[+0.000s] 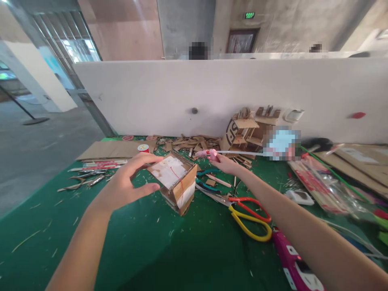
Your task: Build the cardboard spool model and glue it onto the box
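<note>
A small cardboard box (pixel 171 171), with white paper patches and a red wire over its top and side, stands on the green table. My left hand (pixel 125 184) is at the box's left, thumb and fingers apart around its upper corner; whether the fingertips touch it I cannot tell. Beyond the box's right side, my right hand (pixel 226 163) grips a pink hot glue gun (pixel 209 153), its tip towards the left. A long whitish glue stick (pixel 242 153) runs out behind it. Scissors (pixel 248 218) with red and yellow handles lie under my right forearm, beside teal-handled pliers (pixel 207 184).
Cardboard scraps (pixel 194 143) are heaped along the white partition (pixel 151 97). A cardboard shelf model (pixel 242 129) stands behind my right hand, near a blurred lit screen (pixel 283 141). A magenta power strip (pixel 292 258) lies front right. A red-sided spool (pixel 143 148) is behind my left hand.
</note>
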